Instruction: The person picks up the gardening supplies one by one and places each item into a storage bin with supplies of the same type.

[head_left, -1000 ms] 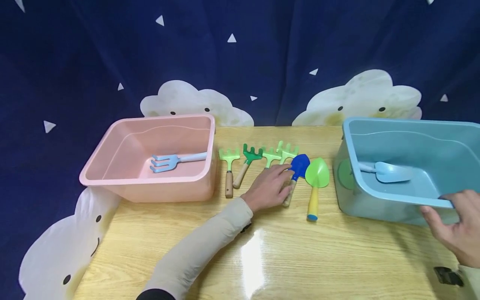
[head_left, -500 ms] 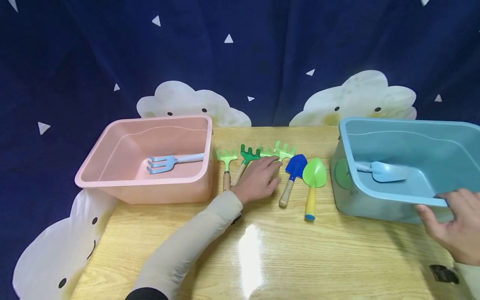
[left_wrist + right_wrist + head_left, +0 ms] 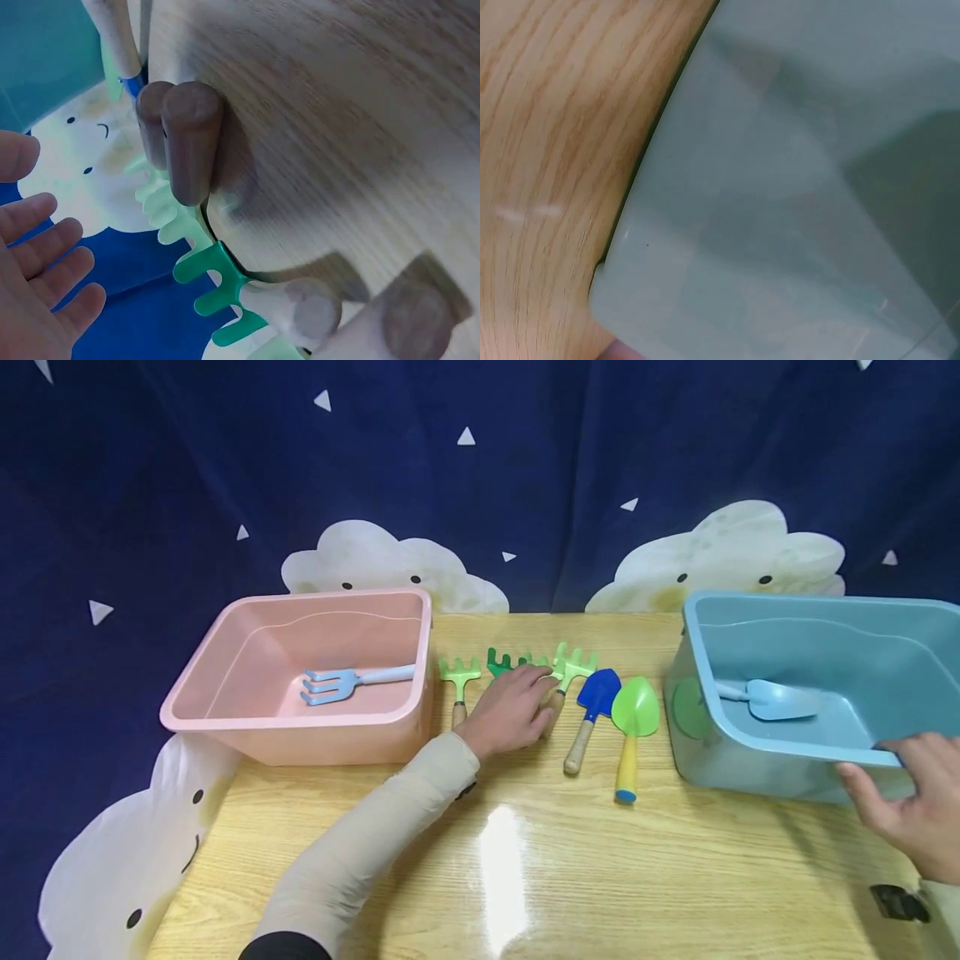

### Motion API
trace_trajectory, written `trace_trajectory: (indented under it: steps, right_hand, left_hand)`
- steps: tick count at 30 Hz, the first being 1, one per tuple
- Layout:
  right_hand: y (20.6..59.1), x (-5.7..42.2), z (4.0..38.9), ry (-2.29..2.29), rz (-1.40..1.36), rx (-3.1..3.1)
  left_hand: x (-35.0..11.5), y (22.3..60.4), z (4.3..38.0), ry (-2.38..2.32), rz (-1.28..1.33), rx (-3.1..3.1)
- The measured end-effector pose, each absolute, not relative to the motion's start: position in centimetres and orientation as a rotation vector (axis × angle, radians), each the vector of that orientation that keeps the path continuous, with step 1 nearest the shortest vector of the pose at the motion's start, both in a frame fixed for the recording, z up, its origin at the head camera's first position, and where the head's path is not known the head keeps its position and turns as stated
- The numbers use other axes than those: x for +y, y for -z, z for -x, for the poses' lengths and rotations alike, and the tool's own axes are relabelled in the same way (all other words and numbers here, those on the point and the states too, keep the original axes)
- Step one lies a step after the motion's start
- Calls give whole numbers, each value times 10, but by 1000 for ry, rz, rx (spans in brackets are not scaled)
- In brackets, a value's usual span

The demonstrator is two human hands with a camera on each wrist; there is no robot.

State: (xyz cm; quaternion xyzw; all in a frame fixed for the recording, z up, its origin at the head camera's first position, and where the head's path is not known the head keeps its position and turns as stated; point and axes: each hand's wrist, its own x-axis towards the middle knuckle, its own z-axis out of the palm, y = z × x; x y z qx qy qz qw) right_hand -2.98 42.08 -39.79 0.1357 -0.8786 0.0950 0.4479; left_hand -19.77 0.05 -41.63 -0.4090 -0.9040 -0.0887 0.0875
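My left hand [image 3: 510,710] hovers over the row of small hand rakes, its fingers apart and holding nothing in the left wrist view. Under and around it lie a dark green rake [image 3: 201,265], a light green rake [image 3: 576,667] with a wooden handle, and another light green one mostly hidden by the hand. One more light green rake [image 3: 460,675] lies by the pink bin. My right hand [image 3: 918,806] grips the near rim of the blue bin [image 3: 772,747], thumb outside and fingers over the edge. The right wrist view is filled by that bin's outer wall.
Right of the rakes lie a blue shovel [image 3: 598,692] and a green trowel [image 3: 636,708] with a yellow handle. The pink bin [image 3: 300,723] on the left holds a light blue fork [image 3: 332,686]. Inside the blue bin rests a light blue scoop [image 3: 783,702].
My left hand has moved left from the blue shovel to over the rakes, uncovering the shovel's handle. The right hand stays on the bin's rim.
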Motion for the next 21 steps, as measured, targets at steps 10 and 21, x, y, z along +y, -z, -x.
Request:
trace_trajectory:
  steps: [10, 21]
  right_hand:
    - [398, 429, 36, -215, -363, -2114]
    - [396, 419, 43, -267, -373, -2006]
  left_hand:
    - [18, 424, 190, 304, 1284, -2759]
    - [31, 426, 183, 442, 1306, -2858]
